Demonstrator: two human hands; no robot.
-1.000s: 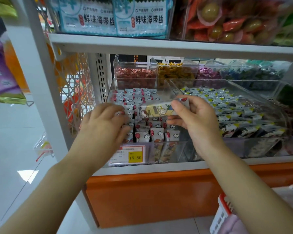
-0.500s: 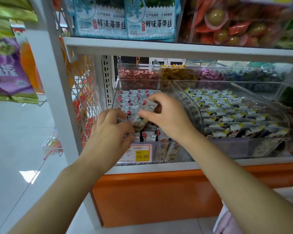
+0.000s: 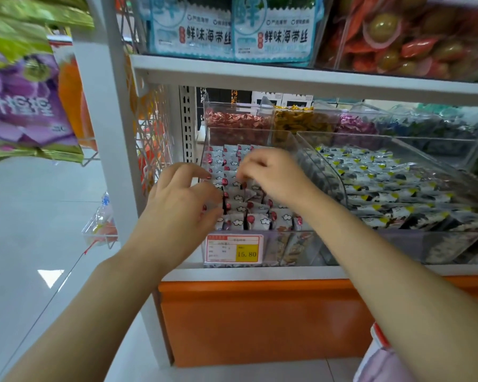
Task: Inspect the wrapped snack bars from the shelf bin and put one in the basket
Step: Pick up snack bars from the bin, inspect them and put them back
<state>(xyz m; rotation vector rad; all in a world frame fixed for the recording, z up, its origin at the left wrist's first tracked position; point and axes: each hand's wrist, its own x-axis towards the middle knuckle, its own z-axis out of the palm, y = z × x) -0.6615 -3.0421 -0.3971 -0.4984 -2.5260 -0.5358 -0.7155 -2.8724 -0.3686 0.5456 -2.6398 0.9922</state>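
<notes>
Below the left hand (image 3: 177, 208) and right hand (image 3: 276, 176), a price tag (image 3: 233, 250) reads 15.80 on yellow, above an orange base panel (image 3: 260, 321). Right of the right hand, a clear bin (image 3: 398, 245) holds black-and-yellow packets (image 3: 392, 188). Above both hands, 2 blue-and-white packs (image 3: 232, 28) stand on the upper shelf (image 3: 260, 71); far left of them hangs a purple bag (image 3: 25, 106)

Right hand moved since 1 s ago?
Yes. Right hand moved left, from right of the price tag to nearly above it, over the snack bars.
</notes>
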